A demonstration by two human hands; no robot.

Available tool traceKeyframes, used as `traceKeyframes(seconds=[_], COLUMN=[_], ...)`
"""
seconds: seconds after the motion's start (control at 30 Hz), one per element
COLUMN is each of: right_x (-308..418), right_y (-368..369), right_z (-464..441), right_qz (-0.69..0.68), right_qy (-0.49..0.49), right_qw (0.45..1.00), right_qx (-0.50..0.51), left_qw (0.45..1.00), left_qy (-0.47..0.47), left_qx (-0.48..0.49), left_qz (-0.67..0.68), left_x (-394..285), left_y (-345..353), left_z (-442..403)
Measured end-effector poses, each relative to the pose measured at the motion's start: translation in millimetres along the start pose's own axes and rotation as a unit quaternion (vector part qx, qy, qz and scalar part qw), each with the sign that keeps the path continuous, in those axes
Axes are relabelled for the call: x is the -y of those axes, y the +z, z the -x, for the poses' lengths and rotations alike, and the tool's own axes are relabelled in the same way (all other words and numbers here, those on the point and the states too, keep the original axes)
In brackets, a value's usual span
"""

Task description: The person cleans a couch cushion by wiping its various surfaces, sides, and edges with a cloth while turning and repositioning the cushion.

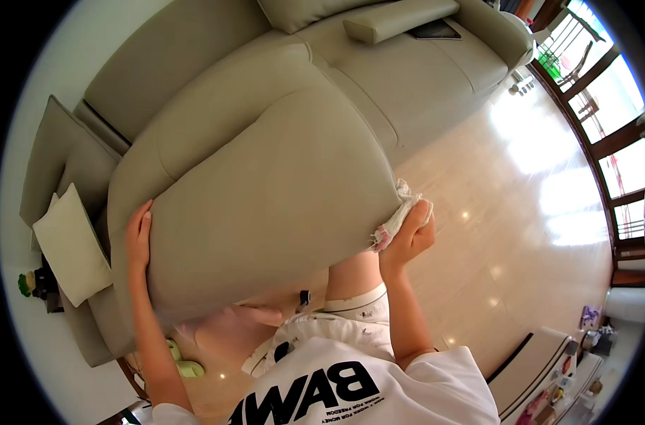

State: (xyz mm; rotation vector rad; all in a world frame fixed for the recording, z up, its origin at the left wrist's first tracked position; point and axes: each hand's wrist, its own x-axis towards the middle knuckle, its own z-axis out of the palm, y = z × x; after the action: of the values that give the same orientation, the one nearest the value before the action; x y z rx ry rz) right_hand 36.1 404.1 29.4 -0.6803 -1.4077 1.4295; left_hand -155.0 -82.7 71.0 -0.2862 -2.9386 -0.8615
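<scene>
A large grey-beige leather sofa seat section (266,191) fills the middle of the view, its front edge close to my body. My left hand (139,235) lies along its left side, the fingers stretched out and flat on the leather. At the front right corner, my right hand (412,237) is closed round a crumpled white cloth (395,221) with a pinkish patch. The cloth touches the edge of the leather there. Part of it is hidden inside my fist.
Behind stretches the rest of the sofa (422,78), with a bolster (400,20) and a dark flat object (436,30). A white pillow (73,244) leans at the left. Green slippers (189,368) lie on the shiny tiled floor (478,212). Glass doors (592,120) stand at the right.
</scene>
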Motion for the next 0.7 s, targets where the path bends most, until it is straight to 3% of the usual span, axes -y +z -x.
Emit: traceKeyframes(seconds=[0.13,0.23,0.33,0.43,0.47,0.53,0.63,0.7], right_x=[2,15,21,42,49,49,-11,5], right_y=[2,6,1,21,35,58,84,95], right_z=[41,60,91,56,35,-4,-80,-85], right_qz=[0.118,0.283,0.361,0.347,0.354,0.400,0.417,0.403], right_qy=[-0.077,-0.296,-0.372,-0.380,-0.384,-0.338,-0.305,-0.251], right_qw=[0.990,0.910,0.807,0.786,0.790,0.795,0.765,0.774], right_qx=[-0.024,0.069,0.283,0.343,0.319,0.307,0.385,0.419], left_qw=[0.999,0.996,0.991,0.990,0.991,0.990,0.987,0.985], left_qy=[0.017,0.077,0.108,0.111,0.111,0.113,0.126,0.131], left_qx=[0.020,0.028,0.013,-0.001,-0.002,-0.009,-0.030,-0.039], left_qz=[-0.024,-0.046,-0.082,-0.082,-0.079,-0.082,-0.098,-0.109], left_x=[-79,-120,-144,-153,-155,-157,-153,-149], left_y=[28,51,61,62,62,62,70,71], left_z=[-5,-6,7,16,16,17,17,16])
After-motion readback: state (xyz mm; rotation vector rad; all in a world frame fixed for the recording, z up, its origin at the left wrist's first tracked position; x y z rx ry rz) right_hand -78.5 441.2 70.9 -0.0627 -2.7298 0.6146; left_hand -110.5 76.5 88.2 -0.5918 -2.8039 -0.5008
